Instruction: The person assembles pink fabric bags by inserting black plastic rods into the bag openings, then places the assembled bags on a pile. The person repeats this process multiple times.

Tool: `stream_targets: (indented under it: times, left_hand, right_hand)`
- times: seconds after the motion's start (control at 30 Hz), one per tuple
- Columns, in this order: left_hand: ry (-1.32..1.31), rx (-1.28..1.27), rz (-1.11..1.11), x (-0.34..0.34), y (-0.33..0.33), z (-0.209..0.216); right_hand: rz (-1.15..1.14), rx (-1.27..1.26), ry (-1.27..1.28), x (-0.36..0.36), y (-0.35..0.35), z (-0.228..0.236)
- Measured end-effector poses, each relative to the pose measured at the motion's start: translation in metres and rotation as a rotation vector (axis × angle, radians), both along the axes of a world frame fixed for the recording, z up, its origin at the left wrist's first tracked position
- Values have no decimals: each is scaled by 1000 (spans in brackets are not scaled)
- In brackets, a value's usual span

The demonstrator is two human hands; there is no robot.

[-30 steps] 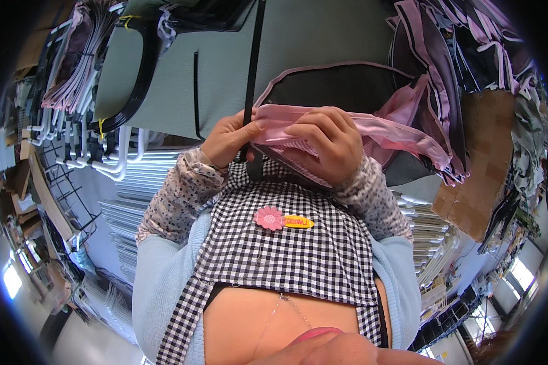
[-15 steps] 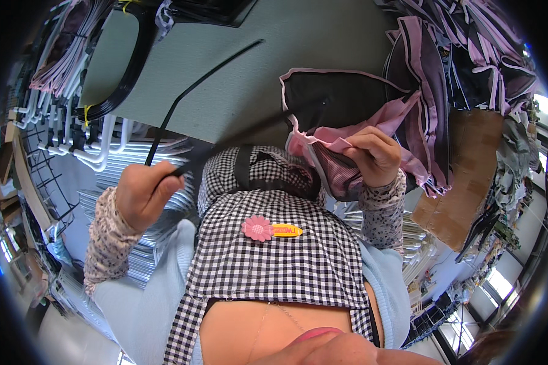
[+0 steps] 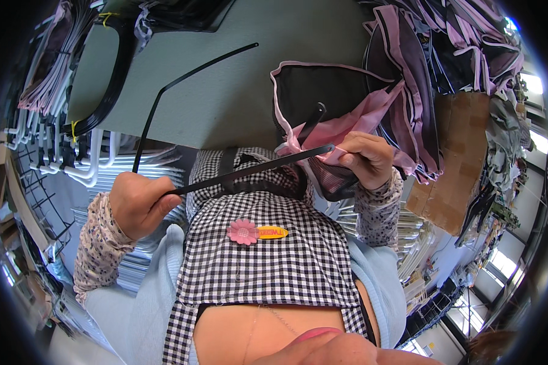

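Note:
My left hand (image 3: 141, 204) is closed around a thin, flat black strip (image 3: 237, 175) with bent arms. One arm rises past a bend toward the upper middle; the other runs right, its holed end beside the pink trim. My right hand (image 3: 368, 159) pinches the pink edge of a black mesh fabric piece (image 3: 329, 82) with pink binding. The strip's end touches or nearly touches the cloth by those fingertips; which one I cannot tell. Another short black strip end (image 3: 315, 117) sticks up at the fabric's opening, its lower part hidden.
The fabric lies on a grey-green table (image 3: 225, 91). More pink-edged black pieces (image 3: 402, 91) pile at right, beside a brown cardboard sheet (image 3: 453, 158). Bundled black curved strips (image 3: 119, 79) lie at upper left. White tubes (image 3: 94, 158) are stacked below the table edge.
The strip's right arm has swung lower, its end coming down from over the black mesh to the pink edge by my right fingers. Both hands have stayed nearly in place.

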State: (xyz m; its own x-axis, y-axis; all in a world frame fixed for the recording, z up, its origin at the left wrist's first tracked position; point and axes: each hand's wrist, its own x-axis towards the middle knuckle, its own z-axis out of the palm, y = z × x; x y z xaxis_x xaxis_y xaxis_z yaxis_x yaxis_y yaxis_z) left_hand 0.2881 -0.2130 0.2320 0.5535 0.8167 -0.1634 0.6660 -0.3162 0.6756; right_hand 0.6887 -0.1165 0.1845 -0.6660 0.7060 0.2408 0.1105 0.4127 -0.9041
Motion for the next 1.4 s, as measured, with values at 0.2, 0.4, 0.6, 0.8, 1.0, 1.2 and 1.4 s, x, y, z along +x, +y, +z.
stream_targets:
  times: [0.2,0.4,0.6,0.8,1.0,1.2,1.4]
  left_hand:
    - [59,-39,-45,3,2,4]
    - [146,32,-106,6,7,10]
    - [291,154,-206,39,34,33]
    - [-5,182,-216,50,75,36]
    - [-519,-561,-429,43,108,22]
    - [-218,-297,-418,91,122,53]
    - [3,-145,-318,26,157,6]
  right_hand:
    - [10,17,-14,0,0,3]
    - [77,38,-140,-13,5,17]
    - [118,402,-197,-82,2,29]
    - [-44,378,-158,-96,9,48]
    - [34,139,-23,-47,18,67]
    - [94,145,-51,-68,6,105]
    - [-87,202,-142,-11,-3,135]
